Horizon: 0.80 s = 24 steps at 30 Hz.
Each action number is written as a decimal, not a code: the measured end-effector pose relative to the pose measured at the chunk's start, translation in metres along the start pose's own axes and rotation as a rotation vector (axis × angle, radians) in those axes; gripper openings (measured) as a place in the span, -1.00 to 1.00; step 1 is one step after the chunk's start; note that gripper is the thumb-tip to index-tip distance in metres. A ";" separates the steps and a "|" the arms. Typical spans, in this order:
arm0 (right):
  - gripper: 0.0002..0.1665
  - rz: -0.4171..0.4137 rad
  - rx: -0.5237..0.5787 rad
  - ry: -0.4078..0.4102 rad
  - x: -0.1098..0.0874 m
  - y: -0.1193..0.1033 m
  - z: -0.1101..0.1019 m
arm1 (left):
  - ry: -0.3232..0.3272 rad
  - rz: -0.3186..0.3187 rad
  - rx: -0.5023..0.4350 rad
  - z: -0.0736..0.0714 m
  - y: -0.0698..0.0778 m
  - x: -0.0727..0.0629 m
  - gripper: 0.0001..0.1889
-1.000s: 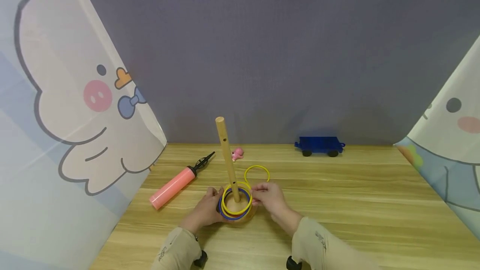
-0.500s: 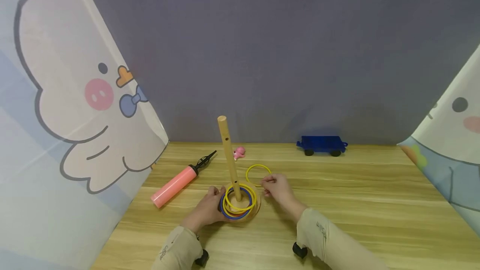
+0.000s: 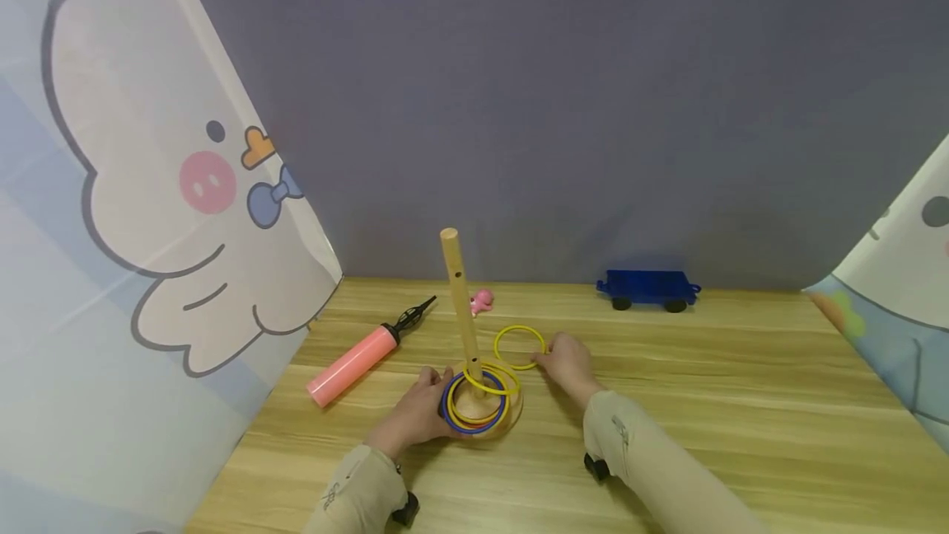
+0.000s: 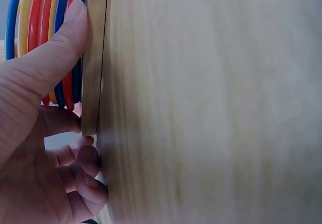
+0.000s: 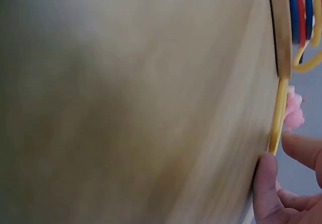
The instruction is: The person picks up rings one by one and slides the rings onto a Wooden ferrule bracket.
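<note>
A wooden ring-toss stand has a tall post [image 3: 463, 303] and a round base [image 3: 515, 420]. Blue, red and yellow rings circle the foot of the post, and the topmost yellow ring [image 3: 511, 393] sits askew toward the right. My left hand [image 3: 418, 410] holds the stand from the left; in the left wrist view its thumb lies over the stacked rings [image 4: 35, 22] and its fingers curl at the base edge [image 4: 90, 93]. With thumb and forefinger, my right hand [image 3: 569, 365] pinches the edge of a yellow ring [image 3: 519, 327] lying flat on the table beside the base.
A pink hand pump [image 3: 354, 365] with a black nozzle lies at the left of the table [image 3: 704, 402]. Behind the post is a small pink figure [image 3: 483, 300]. A blue toy wagon [image 3: 647, 288] stands by the grey back curtain [image 3: 549, 105].
My right hand has left the rings on the stand and moved right and back to the yellow ring on the table. The top ring has slid askew; my left hand keeps its hold.
</note>
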State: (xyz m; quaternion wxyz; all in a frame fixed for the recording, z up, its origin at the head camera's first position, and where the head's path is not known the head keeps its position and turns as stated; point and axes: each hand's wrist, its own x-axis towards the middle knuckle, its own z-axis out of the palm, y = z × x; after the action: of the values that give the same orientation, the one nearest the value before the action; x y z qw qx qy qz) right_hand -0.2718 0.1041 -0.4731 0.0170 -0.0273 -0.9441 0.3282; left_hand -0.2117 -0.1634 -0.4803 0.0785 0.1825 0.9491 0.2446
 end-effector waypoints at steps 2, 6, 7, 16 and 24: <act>-0.36 0.009 -0.035 -0.010 0.002 0.001 -0.001 | -0.002 -0.002 -0.001 0.000 0.001 0.000 0.20; -0.42 0.035 -0.086 -0.026 0.006 0.006 -0.003 | 0.004 0.005 -0.003 -0.001 0.002 0.001 0.19; -0.45 0.048 -0.085 -0.034 0.007 0.008 -0.004 | 0.005 0.005 -0.004 -0.001 0.002 0.001 0.19; -0.59 0.109 -0.018 -0.069 0.003 0.023 -0.018 | 0.011 0.015 0.012 0.001 0.000 0.001 0.21; -0.52 0.057 -0.083 -0.052 -0.003 0.028 -0.029 | 0.017 0.021 0.023 0.002 -0.002 0.000 0.22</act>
State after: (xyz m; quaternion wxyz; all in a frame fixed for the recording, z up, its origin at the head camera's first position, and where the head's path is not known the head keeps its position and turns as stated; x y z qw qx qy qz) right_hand -0.2658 0.1438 -0.4683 -0.0183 -0.0463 -0.9559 0.2895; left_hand -0.2123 -0.1641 -0.4836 0.0658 0.1912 0.9505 0.2358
